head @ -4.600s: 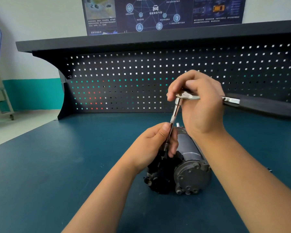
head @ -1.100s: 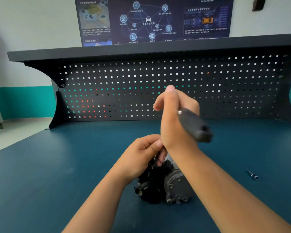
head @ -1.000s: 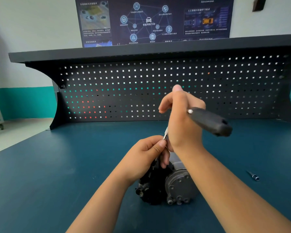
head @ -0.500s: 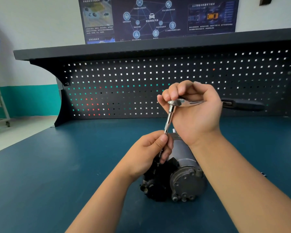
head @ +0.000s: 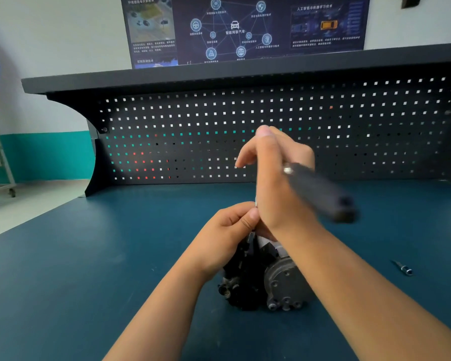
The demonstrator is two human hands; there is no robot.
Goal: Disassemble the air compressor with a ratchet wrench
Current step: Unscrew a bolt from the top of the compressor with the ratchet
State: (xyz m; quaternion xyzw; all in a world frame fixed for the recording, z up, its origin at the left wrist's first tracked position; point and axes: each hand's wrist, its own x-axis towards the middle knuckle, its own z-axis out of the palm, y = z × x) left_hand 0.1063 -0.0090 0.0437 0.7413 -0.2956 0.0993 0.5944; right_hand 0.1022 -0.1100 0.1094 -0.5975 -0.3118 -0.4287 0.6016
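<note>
**Q:** What lies nearest the camera?

**A:** Two bare forearms reach in from the lower edge over a matte blue-green bench top [head: 63, 282]. Between them sits the air compressor [head: 266, 280], resting on the bench just below the hands. Its near end is a round, dull-grey cast metal cap [head: 284, 282] with small bolt bosses along its lower rim; beside that, to the left, is a black, knobbly block of ribbed parts. The compressor's long axis runs away from the camera, cap end toward the viewer.

**Q:** And the hands?

**A:** The left hand [head: 229, 230] is curled over the top of the black section, fingers closed and thumb tip pinched against something thin; what it pinches is hidden. The right hand [head: 276, 183] stands upright above it, wrist bent, touching the left thumb. Its fingers wrap the head end of the ratchet wrench [head: 320, 191], with the index finger loosely extended to the left.

**Q:** Which way does the wrench point?

**A:** Its black, rounded grip juts from the right hand toward the camera and to the right, sloping down, blurred. A bright metal collar shows where grip meets hand.

**Q:** Farther off?

**A:** A small silver-tipped bit [head: 402, 268] lies on the bench well right of the compressor. Behind stands a black perforated steel pegboard [head: 167, 118] under a flat shelf, with a dark printed poster [head: 245, 27] on the pale wall.
</note>
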